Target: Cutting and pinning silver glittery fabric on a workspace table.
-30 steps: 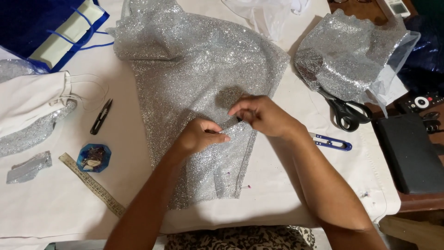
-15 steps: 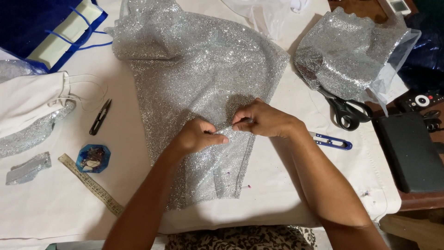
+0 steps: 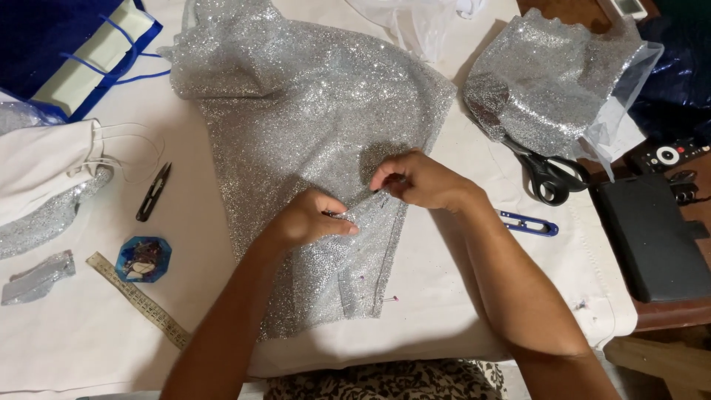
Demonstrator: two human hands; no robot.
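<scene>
Both hands meet at the middle of the table [image 3: 96, 333], pinching a fold in a big piece of silver glitter fabric [image 3: 311, 133] that lies spread over the white cloth there. The left hand [image 3: 311, 218] is closed, thumb and fingertips gripping the fabric at the fold, with something small and dark between them that is too tiny to make out. The right hand [image 3: 418, 180] is curled too, its fingers pressed down on the same ridge of fabric just beside the left. Below the hands the fabric's lower edge hangs toward the person, and a pin with a coloured head [image 3: 391, 299] sticks out near that edge. To the right of the right forearm lies a blue thread snip [image 3: 529, 224], and beyond it black-handled scissors [image 3: 552, 176] rest partly under a second bundle of glitter fabric [image 3: 548, 81]. A black box [image 3: 652, 237] sits at the far right edge. To the left of the fabric lie a black thread snip [image 3: 153, 191], a small blue octagonal dish [image 3: 144, 259] and a measuring ruler [image 3: 141, 300] set at a slant. A folded white cloth [image 3: 44, 167] and a blue bag [image 3: 67, 44] lie at the far left.
</scene>
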